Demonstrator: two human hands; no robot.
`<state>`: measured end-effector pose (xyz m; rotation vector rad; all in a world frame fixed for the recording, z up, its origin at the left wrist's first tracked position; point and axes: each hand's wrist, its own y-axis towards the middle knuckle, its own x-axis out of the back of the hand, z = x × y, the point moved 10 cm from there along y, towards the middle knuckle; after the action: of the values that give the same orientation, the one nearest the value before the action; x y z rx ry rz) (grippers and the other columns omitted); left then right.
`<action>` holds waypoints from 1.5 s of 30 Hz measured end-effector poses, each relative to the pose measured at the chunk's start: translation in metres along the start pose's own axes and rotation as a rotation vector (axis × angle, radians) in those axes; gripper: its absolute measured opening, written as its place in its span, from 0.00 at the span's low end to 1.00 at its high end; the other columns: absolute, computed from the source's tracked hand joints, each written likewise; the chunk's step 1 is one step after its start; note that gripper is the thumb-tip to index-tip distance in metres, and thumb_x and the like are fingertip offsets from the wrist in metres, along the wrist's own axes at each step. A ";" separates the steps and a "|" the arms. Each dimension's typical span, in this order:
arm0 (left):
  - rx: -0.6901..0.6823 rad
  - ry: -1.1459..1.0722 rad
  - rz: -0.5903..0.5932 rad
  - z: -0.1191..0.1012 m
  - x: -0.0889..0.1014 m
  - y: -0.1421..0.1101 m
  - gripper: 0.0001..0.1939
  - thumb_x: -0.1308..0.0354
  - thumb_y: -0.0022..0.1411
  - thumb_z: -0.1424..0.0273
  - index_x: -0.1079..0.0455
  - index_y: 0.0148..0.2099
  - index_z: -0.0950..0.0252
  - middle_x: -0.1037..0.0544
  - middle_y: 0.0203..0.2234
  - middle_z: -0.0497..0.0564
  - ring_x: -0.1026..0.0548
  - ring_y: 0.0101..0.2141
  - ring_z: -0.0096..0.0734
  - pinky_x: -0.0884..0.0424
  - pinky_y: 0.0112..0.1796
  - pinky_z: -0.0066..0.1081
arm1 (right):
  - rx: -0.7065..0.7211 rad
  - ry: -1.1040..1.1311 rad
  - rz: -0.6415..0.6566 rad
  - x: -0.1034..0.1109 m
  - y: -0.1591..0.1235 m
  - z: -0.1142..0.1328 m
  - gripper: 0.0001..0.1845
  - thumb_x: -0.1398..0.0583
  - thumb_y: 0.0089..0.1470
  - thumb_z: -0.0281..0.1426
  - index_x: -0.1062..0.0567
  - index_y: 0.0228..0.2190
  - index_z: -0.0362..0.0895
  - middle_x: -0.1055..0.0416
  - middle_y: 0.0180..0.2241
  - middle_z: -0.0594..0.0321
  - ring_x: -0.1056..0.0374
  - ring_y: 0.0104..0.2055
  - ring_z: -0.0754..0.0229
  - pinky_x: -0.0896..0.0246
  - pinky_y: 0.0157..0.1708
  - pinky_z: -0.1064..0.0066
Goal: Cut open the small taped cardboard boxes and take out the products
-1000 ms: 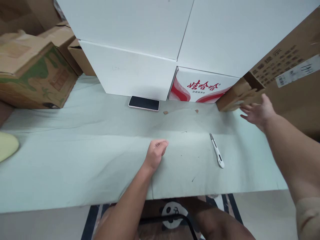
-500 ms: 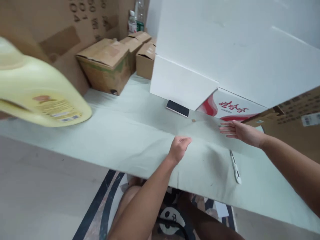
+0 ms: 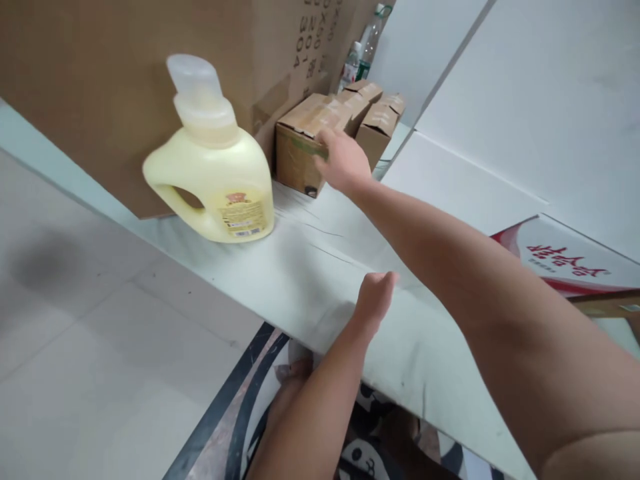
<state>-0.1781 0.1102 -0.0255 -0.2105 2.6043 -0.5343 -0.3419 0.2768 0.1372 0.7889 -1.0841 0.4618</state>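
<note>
My right hand (image 3: 346,159) is stretched far across to the left, in front of a small cardboard box (image 3: 296,157). Its fingers are apart with nothing seen in them; whether they touch the box I cannot tell. Left of it, a pale yellow jug-shaped bottle (image 3: 245,170) with a handle and a clear cap stands upright. My left hand (image 3: 376,298) is closed in a loose fist above the pale green cloth-covered table (image 3: 300,273), and nothing sticks out of it.
Behind the bottle rises a large cardboard box (image 3: 210,40). Another small cardboard box (image 3: 376,133) and plastic bottles (image 3: 369,47) stand farther back. To the right are a large white panel (image 3: 550,100) and a white-and-red printed box (image 3: 565,257).
My right hand has swung from the right side of the table over to the left, near the small box. The view has turned left, bringing the whole yellow bottle in. My left hand stays closed.
</note>
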 end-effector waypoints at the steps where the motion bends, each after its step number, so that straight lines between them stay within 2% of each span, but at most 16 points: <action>1: 0.001 -0.011 -0.007 -0.002 0.004 0.000 0.23 0.44 0.60 0.68 0.59 0.24 0.59 0.58 0.17 0.41 0.59 0.20 0.21 0.63 0.21 0.32 | -0.006 0.003 -0.031 -0.004 0.019 0.002 0.15 0.40 0.61 0.33 0.30 0.50 0.46 0.32 0.54 0.53 0.35 0.61 0.41 0.39 0.62 0.44; 4: -0.007 -0.054 0.002 -0.008 0.011 0.001 0.24 0.43 0.60 0.65 0.59 0.24 0.59 0.58 0.17 0.40 0.59 0.20 0.21 0.62 0.21 0.31 | -0.075 0.025 -0.048 -0.019 0.059 -0.008 0.10 0.38 0.61 0.34 0.30 0.42 0.43 0.31 0.46 0.58 0.34 0.60 0.42 0.40 0.61 0.43; 8: 0.015 -0.020 -0.012 -0.013 0.017 0.001 0.22 0.46 0.59 0.69 0.58 0.23 0.59 0.57 0.16 0.41 0.58 0.20 0.21 0.62 0.21 0.32 | -0.149 0.066 -0.050 -0.027 0.066 -0.036 0.09 0.40 0.62 0.36 0.29 0.37 0.43 0.31 0.39 0.60 0.31 0.57 0.42 0.40 0.58 0.41; 13: -0.020 -0.077 -0.008 -0.020 0.019 -0.002 0.22 0.47 0.61 0.72 0.59 0.23 0.59 0.58 0.17 0.41 0.59 0.20 0.21 0.62 0.22 0.32 | -0.126 0.153 -0.093 -0.007 0.031 -0.064 0.06 0.37 0.58 0.35 0.28 0.36 0.47 0.28 0.40 0.59 0.31 0.55 0.43 0.38 0.58 0.43; 17: -0.096 -0.103 -0.044 -0.023 0.020 -0.003 0.23 0.47 0.62 0.73 0.58 0.22 0.60 0.57 0.16 0.41 0.57 0.20 0.21 0.61 0.23 0.32 | -0.180 0.086 -0.082 0.030 -0.020 -0.067 0.05 0.39 0.60 0.35 0.30 0.33 0.48 0.25 0.40 0.58 0.31 0.54 0.44 0.38 0.59 0.45; 20: -0.197 -0.078 -0.178 -0.031 0.032 -0.012 0.24 0.47 0.62 0.75 0.56 0.20 0.61 0.55 0.15 0.42 0.54 0.20 0.22 0.58 0.24 0.32 | -0.224 0.057 -0.084 0.066 -0.078 -0.061 0.04 0.40 0.60 0.35 0.30 0.33 0.49 0.23 0.41 0.57 0.29 0.53 0.46 0.37 0.58 0.49; 23: -0.507 -0.081 -0.441 -0.059 0.058 -0.044 0.24 0.48 0.64 0.75 0.55 0.20 0.62 0.52 0.16 0.43 0.51 0.21 0.22 0.54 0.25 0.31 | -0.279 0.066 -0.118 0.101 -0.159 -0.065 0.04 0.42 0.61 0.35 0.29 0.34 0.49 0.21 0.45 0.57 0.27 0.50 0.50 0.34 0.54 0.55; 25: -0.736 -0.141 -0.562 -0.077 0.073 -0.069 0.24 0.48 0.65 0.72 0.55 0.20 0.62 0.52 0.16 0.43 0.50 0.22 0.23 0.53 0.26 0.32 | -0.326 0.032 -0.189 0.121 -0.225 -0.077 0.05 0.42 0.61 0.37 0.29 0.35 0.49 0.21 0.46 0.56 0.26 0.49 0.51 0.33 0.53 0.56; 27: -0.863 -0.211 -0.615 -0.085 0.085 -0.080 0.25 0.47 0.67 0.68 0.55 0.20 0.62 0.52 0.16 0.43 0.51 0.22 0.24 0.53 0.26 0.33 | -0.392 -0.027 -0.363 0.144 -0.299 -0.093 0.08 0.41 0.60 0.38 0.29 0.35 0.47 0.21 0.46 0.55 0.26 0.49 0.50 0.34 0.53 0.54; 30: -0.880 -0.257 -0.624 -0.084 0.091 -0.066 0.22 0.45 0.66 0.66 0.52 0.23 0.61 0.51 0.19 0.43 0.50 0.22 0.24 0.52 0.27 0.34 | -0.601 0.016 -0.701 0.164 -0.415 -0.122 0.12 0.42 0.60 0.42 0.29 0.37 0.45 0.23 0.44 0.54 0.27 0.49 0.52 0.35 0.51 0.56; 31: -0.883 -0.233 -0.587 -0.084 0.086 -0.057 0.20 0.44 0.65 0.65 0.47 0.24 0.61 0.47 0.20 0.43 0.46 0.23 0.25 0.49 0.28 0.33 | -0.671 0.085 -0.782 0.162 -0.447 -0.131 0.14 0.42 0.60 0.43 0.29 0.38 0.45 0.24 0.43 0.55 0.28 0.48 0.53 0.35 0.51 0.57; 33: -0.894 -0.113 -0.372 -0.087 0.056 -0.038 0.12 0.41 0.63 0.59 0.35 0.32 0.60 0.35 0.26 0.45 0.33 0.31 0.29 0.38 0.33 0.34 | -0.755 0.282 -0.879 0.151 -0.493 -0.145 0.18 0.41 0.57 0.47 0.29 0.41 0.46 0.26 0.42 0.58 0.28 0.46 0.54 0.35 0.51 0.57; 36: -0.863 0.153 0.137 -0.079 -0.019 -0.027 0.19 0.40 0.61 0.49 0.27 0.47 0.56 0.24 0.45 0.51 0.27 0.49 0.41 0.30 0.48 0.40 | -0.725 0.587 -0.948 0.137 -0.519 -0.153 0.26 0.42 0.54 0.53 0.29 0.45 0.48 0.28 0.45 0.60 0.29 0.49 0.54 0.36 0.54 0.57; 38: -0.853 0.285 0.354 -0.067 -0.056 -0.034 0.24 0.39 0.59 0.46 0.25 0.51 0.54 0.25 0.52 0.54 0.30 0.57 0.49 0.31 0.55 0.46 | -0.672 0.712 -0.976 0.136 -0.523 -0.153 0.28 0.42 0.53 0.53 0.29 0.48 0.49 0.30 0.50 0.59 0.31 0.54 0.53 0.37 0.57 0.56; 41: -0.858 0.378 0.454 -0.055 -0.083 -0.044 0.27 0.35 0.56 0.46 0.26 0.54 0.52 0.28 0.56 0.55 0.36 0.63 0.54 0.35 0.60 0.50 | -0.673 0.760 -0.998 0.139 -0.534 -0.152 0.27 0.40 0.51 0.50 0.30 0.50 0.51 0.32 0.53 0.60 0.33 0.56 0.52 0.37 0.56 0.57; 45: -0.793 0.412 0.489 -0.042 -0.103 -0.045 0.27 0.32 0.53 0.50 0.26 0.53 0.53 0.29 0.56 0.55 0.38 0.65 0.57 0.38 0.63 0.52 | -0.695 0.744 -0.988 0.143 -0.558 -0.158 0.29 0.42 0.50 0.50 0.31 0.52 0.52 0.32 0.52 0.59 0.32 0.54 0.51 0.35 0.52 0.56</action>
<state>-0.1051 0.1081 0.0701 0.3206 2.9723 0.7083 0.1934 0.0302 0.0397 0.3774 -0.0443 -0.4429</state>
